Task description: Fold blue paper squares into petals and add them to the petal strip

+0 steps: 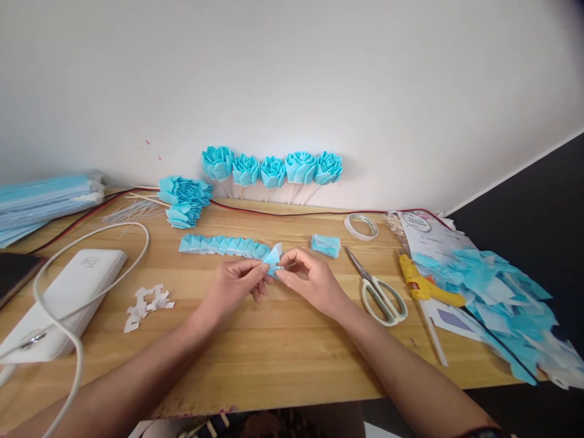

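Both my hands meet over the middle of the wooden table (278,349). My left hand (237,283) and my right hand (309,279) pinch a small folded light-blue piece (273,257) between their fingertips. This piece sits at the right end of a long strip of overlapping blue folded pieces (223,244) that lies flat on the table. A small stack of blue folded pieces (325,244) rests just right of my right hand.
Several blue paper roses on sticks (273,169) lean on the wall; another rose (184,196) lies left. Scissors (380,292), tape roll (361,225), yellow glue gun (423,283) and blue scraps (493,294) lie right. White power bank (63,300), cable, phone, white backing bits (148,304) left.
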Tool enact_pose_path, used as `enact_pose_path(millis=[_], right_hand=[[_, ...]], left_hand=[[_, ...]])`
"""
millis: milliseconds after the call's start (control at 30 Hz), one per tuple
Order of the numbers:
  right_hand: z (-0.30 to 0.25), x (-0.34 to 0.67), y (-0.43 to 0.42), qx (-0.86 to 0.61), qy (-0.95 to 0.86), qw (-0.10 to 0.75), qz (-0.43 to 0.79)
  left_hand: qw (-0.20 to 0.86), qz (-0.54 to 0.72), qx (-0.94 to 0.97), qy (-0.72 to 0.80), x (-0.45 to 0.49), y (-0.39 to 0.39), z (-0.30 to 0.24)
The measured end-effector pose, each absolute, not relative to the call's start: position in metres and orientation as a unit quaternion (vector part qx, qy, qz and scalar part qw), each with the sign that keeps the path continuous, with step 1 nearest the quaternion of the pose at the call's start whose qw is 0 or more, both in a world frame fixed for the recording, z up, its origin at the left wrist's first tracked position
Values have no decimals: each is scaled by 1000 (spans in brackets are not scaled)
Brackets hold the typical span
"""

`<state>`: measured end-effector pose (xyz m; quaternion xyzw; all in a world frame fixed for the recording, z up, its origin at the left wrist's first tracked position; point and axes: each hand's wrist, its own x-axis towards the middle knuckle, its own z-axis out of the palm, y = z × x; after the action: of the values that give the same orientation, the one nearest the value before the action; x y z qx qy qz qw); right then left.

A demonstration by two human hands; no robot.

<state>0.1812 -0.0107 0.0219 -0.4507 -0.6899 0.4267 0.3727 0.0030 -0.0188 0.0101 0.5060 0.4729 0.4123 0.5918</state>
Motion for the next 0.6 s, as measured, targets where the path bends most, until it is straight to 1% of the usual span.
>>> enact_pose_path(millis=[233,600], right_hand=[[21,180,-11,-454,-689,391,407],[20,182,-10,-456,-677,409,407]], left_hand=[[598,396,514,470,2,-18,4],[607,375,516,474,3,-20,10]])
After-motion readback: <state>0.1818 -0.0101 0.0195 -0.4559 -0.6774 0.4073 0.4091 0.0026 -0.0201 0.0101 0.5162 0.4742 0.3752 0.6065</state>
